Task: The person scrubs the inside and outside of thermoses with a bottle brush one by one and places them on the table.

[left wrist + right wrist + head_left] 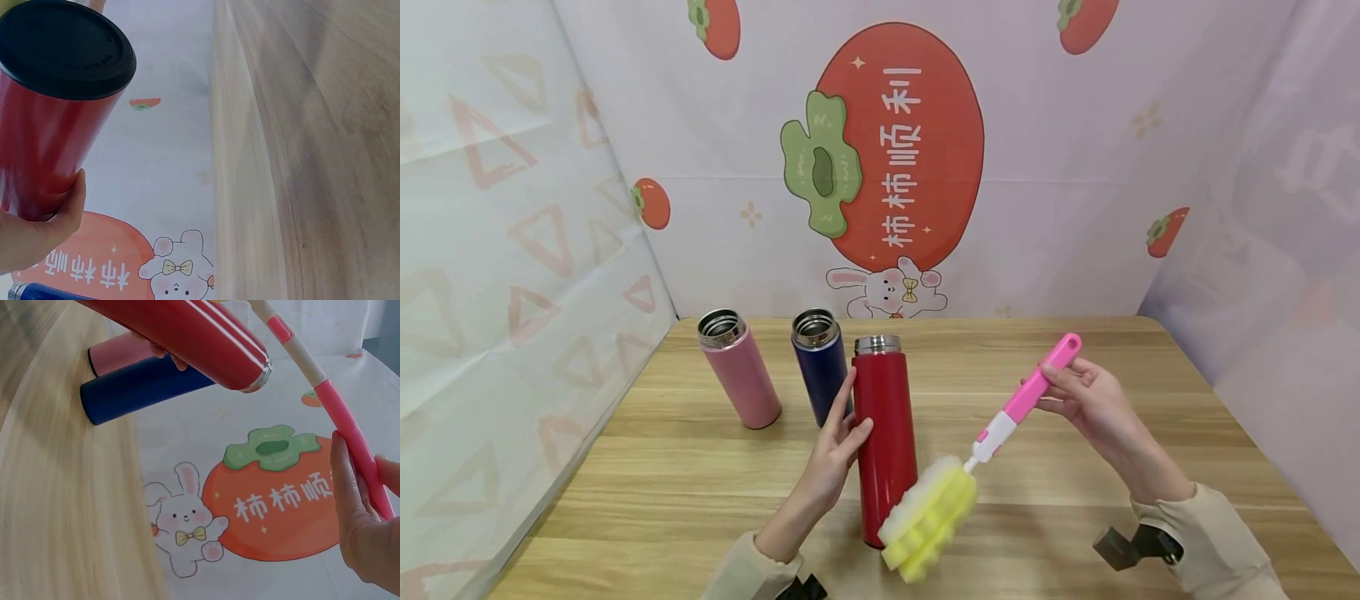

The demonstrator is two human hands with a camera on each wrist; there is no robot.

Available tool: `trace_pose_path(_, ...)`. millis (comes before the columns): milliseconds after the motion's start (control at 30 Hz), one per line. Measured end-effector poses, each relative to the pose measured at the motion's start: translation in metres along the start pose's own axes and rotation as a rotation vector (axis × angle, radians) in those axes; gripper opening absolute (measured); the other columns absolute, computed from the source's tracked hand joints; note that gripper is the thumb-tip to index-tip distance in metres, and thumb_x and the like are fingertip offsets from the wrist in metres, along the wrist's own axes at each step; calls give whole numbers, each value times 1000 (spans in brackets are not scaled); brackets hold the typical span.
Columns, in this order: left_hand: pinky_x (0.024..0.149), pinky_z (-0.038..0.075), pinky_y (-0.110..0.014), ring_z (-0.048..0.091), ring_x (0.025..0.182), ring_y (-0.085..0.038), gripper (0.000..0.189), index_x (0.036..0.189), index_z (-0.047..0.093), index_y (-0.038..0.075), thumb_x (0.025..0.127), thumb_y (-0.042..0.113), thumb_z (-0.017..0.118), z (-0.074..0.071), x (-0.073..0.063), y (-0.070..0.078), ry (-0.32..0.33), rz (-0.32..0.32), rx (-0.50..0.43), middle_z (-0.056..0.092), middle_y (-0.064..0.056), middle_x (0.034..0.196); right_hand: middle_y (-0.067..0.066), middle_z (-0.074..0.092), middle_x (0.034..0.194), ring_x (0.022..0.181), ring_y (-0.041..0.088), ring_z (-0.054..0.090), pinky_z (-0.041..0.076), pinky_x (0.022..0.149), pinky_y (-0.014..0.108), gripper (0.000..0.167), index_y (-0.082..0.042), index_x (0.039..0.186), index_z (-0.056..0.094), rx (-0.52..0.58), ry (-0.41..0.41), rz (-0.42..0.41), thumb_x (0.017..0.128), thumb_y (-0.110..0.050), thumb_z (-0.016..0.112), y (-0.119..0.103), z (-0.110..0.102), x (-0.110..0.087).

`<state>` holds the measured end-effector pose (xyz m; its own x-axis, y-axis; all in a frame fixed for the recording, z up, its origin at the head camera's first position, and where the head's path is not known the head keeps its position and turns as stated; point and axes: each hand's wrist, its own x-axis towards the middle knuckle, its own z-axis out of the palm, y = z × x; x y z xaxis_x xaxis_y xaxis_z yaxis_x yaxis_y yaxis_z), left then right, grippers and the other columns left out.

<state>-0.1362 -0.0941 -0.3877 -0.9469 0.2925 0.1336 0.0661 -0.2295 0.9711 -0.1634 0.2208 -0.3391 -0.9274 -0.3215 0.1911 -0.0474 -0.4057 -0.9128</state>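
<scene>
My left hand (833, 454) grips a tall red thermos bottle (883, 425) from its left side, thumb across the front. The bottle has no lid on its steel mouth, and its black base (65, 50) shows off the table in the left wrist view. In my right hand (1093, 408) is a bottle brush, its pink handle (1033, 392) pinched between thumb and fingers. The brush's yellow and white sponge head (932, 512) points down to the left and overlaps the bottle's lower right side in the head view.
Behind the red bottle stands a dark blue bottle (820, 362), and farther left a pink bottle (741, 371), both with uncovered mouths. A wooden table (647, 492) lies beneath. Printed cloth (1037, 225) hangs along the back and both sides.
</scene>
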Motion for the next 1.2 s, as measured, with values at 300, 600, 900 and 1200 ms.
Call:
trace_pose_path(300,97,32,-44,31,123,-32,64,142,8,33,92,16,45,1,-1,0,-14,-24,-13,19,-18,141,11,67,85,82,20,65,49,72,31,18,-1,93,55,61,38,-62,92,2,38,0,0,3)
trace_pose_path(600,97,32,-40,33,122,-28,65,142,8,30,92,13,45,1,-3,-2,-28,-25,-24,20,-18,141,13,67,81,78,20,65,50,70,28,11,1,87,58,199,230,-110,89,-1,47,-16,-2,7)
trace_pose_path(900,92,38,-34,44,111,-17,64,142,10,30,92,9,43,2,-5,-3,-40,-60,-47,35,-18,129,12,66,79,76,19,65,49,71,29,7,2,86,57,295,383,-130,83,-4,58,-26,-2,13)
trace_pose_path(1200,93,35,-33,37,118,-22,63,142,7,30,92,11,41,1,-7,-3,-86,-81,-81,24,-19,138,18,65,78,76,23,65,48,72,32,6,6,84,55,394,401,-234,83,0,56,-30,-1,17)
